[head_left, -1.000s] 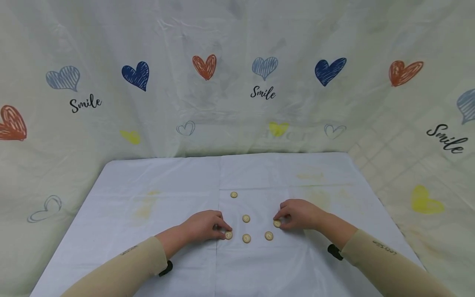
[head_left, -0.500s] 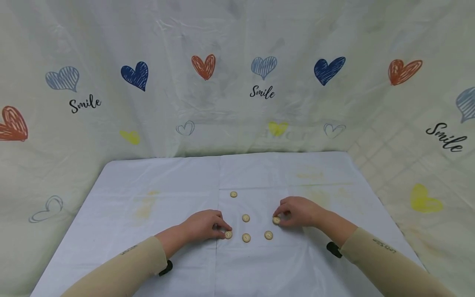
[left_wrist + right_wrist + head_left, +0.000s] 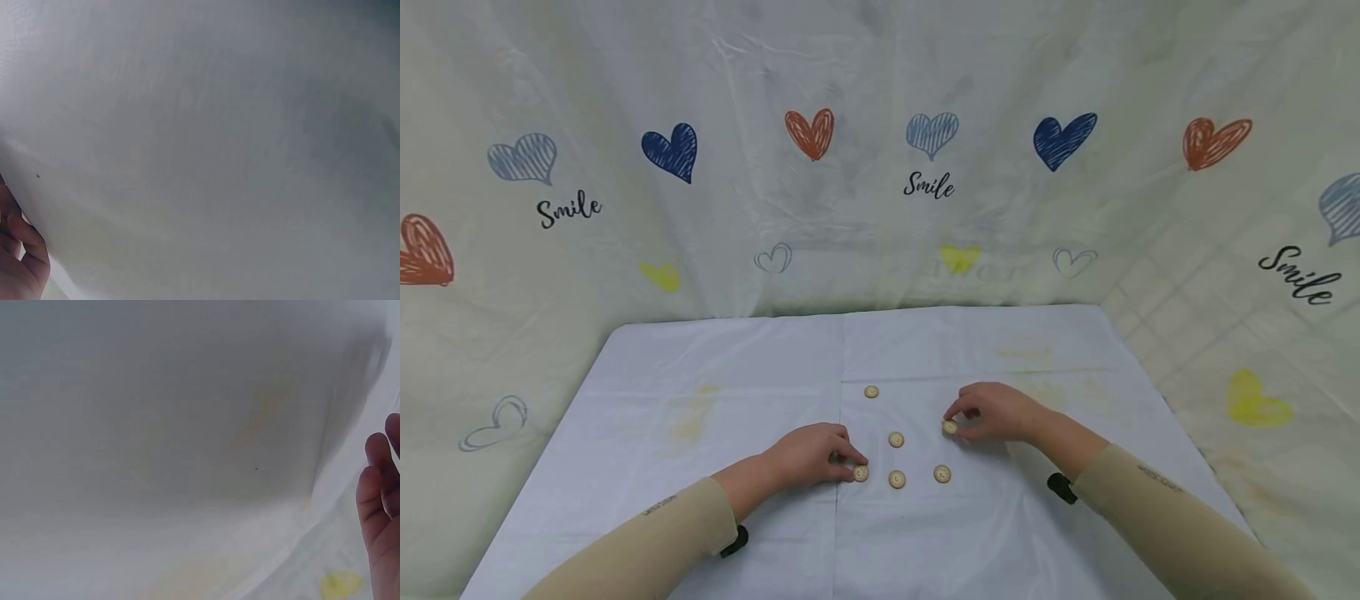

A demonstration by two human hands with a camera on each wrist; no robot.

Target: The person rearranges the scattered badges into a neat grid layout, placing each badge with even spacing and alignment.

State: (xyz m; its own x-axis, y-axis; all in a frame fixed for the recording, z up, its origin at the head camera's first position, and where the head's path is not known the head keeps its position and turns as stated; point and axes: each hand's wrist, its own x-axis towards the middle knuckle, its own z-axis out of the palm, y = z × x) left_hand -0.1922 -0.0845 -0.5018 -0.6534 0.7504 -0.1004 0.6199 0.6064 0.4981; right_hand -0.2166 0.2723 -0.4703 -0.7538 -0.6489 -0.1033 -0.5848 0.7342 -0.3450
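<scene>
In the head view my left hand (image 3: 811, 456) pinches a round beige button (image 3: 861, 473) between thumb and forefinger, close over the white cloth. My right hand (image 3: 996, 412), farther back on the right, pinches another beige button (image 3: 950, 427) by its edge. Between the hands lie a middle button (image 3: 896, 439), a front button (image 3: 897, 479) and a front right button (image 3: 942, 473). Part of the left hand (image 3: 25, 250) shows at the lower left of the left wrist view. Fingers (image 3: 372, 487) of the right hand show at the right wrist view's right edge; both held buttons are out of those views.
A far button (image 3: 871, 392) lies behind the others on the white-covered table (image 3: 737, 367). Behind the table hangs a pale curtain (image 3: 865, 50) printed with hearts and "Smile". Yellowish stains (image 3: 688, 425) mark the cloth.
My right hand has moved away from me and slightly left, carrying its button. The left hand keeps its pinch in the same place, and the loose buttons stay put.
</scene>
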